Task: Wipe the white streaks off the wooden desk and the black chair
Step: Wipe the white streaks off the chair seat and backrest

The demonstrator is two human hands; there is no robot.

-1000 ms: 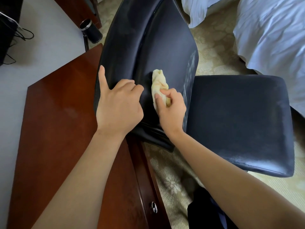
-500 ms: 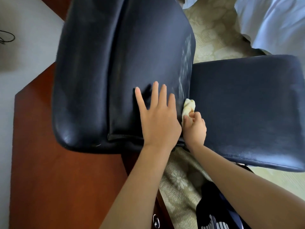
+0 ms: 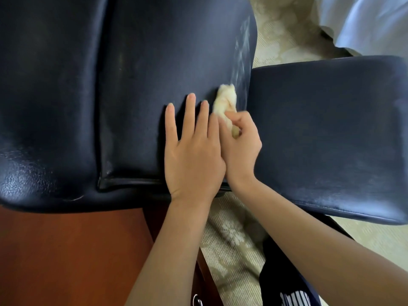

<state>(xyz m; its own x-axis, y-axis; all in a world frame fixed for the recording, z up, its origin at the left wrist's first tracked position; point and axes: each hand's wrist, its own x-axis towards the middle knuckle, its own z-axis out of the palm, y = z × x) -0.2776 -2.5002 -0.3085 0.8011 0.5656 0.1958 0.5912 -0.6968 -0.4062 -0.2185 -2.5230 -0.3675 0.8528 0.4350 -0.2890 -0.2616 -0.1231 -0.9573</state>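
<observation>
The black chair fills the top of the frame, its back on the left, its seat on the right. The wooden desk shows at the lower left. In the middle, the left hand lies flat on the chair back, fingers spread. Touching it, the right hand pinches a yellow cloth against the back. White streaks run just above the cloth.
</observation>
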